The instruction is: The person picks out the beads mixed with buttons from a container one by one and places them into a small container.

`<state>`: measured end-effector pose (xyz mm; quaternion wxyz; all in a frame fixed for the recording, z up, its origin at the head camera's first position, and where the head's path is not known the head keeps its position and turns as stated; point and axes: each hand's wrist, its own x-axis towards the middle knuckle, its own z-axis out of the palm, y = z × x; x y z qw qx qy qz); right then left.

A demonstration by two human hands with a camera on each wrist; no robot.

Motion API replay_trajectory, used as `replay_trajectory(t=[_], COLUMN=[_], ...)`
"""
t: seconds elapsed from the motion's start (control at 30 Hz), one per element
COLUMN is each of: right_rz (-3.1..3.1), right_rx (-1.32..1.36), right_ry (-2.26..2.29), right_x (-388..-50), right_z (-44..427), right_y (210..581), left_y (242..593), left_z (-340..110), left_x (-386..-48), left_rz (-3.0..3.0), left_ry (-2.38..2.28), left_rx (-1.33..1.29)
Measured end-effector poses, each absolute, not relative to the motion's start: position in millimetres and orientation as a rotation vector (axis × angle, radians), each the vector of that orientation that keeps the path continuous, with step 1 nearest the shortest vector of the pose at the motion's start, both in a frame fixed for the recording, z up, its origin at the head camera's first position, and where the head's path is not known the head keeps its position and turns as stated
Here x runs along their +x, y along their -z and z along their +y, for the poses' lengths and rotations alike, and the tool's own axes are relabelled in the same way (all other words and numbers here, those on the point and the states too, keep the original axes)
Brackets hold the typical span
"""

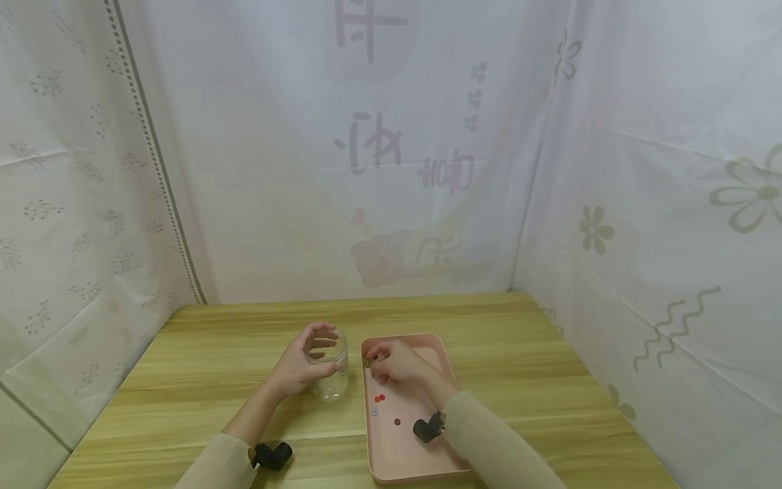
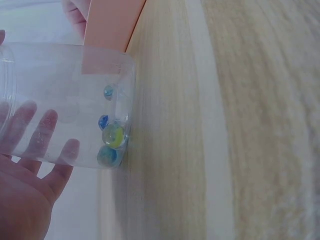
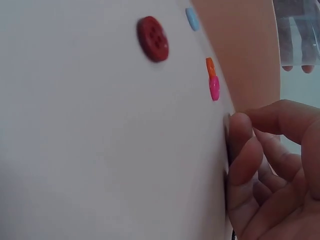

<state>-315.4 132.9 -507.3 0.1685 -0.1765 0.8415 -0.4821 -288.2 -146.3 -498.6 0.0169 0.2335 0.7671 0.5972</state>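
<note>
My left hand (image 1: 299, 365) grips a clear plastic jar (image 1: 333, 386), which stands upright on the table with its mouth up. Several glass marbles (image 2: 112, 135), blue and yellow-green, lie at the jar's bottom in the left wrist view. Over the far left part of a pink tray (image 1: 396, 468), my right hand (image 1: 400, 363) bends its fingers down by the left wall. A small yellow-green piece (image 1: 367, 363) is beside those fingertips; whether they pinch anything is hidden. Nearer lie a dark red button (image 3: 153, 39), a light blue button (image 3: 192, 19), an orange button (image 3: 210, 68) and a pink button (image 3: 214, 88).
The tray's raised rim stands just right of the jar on the wood-grain table (image 1: 244, 326). White printed curtains (image 1: 275, 170) close off the back and both sides. A black wrist device (image 1: 273, 456) sits by each cuff, low over the table or tray.
</note>
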Motion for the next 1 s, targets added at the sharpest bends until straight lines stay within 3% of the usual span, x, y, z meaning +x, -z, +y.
replay_trajectory(t=[1.0], right_rz=[2.465], right_rx=[-0.54], right_ry=[1.392], right_x=[-313.2], right_z=[132.5], right_y=[520.6], left_y=[498.4], left_z=[-145.9], left_x=[-286.5], left_rz=[2.403], left_ry=[-1.85], left_rx=[0.732])
